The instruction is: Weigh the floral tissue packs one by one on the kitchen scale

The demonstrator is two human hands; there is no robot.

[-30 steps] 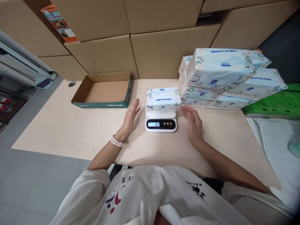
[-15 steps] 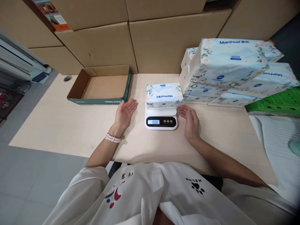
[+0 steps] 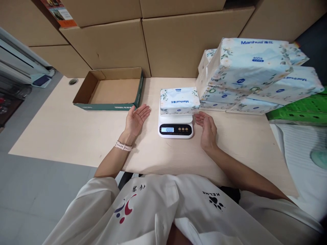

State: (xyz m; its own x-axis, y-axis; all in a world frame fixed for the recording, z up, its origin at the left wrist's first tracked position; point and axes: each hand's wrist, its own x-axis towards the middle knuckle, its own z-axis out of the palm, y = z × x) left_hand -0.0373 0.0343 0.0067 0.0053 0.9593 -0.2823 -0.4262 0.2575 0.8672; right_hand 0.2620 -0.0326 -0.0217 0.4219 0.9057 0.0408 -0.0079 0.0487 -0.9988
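A pack of tissues (image 3: 179, 101) with a floral print lies on the white plate of a digital kitchen scale (image 3: 175, 131), whose lit display appears to read 100.0. My left hand (image 3: 137, 119) rests palm up to the left of the scale, fingers stretched out and holding nothing, close to the front right corner of the shallow cardboard box (image 3: 107, 106). To the right of the scale, my right hand (image 3: 208, 129) lies on its side with loosely curved fingers near the pack's lower right corner. It holds nothing.
Several more tissue packs (image 3: 255, 64) are stacked at the right, beside a green plastic crate (image 3: 298, 109). Large cardboard cartons (image 3: 194, 44) form a wall along the back of the wooden table (image 3: 63, 136). A cable hole (image 3: 73, 81) sits near the back left.
The view has shifted slightly, so the scene sits a little higher in the picture. Both hands, the pack and the scale keep their places, and the reading looks the same.
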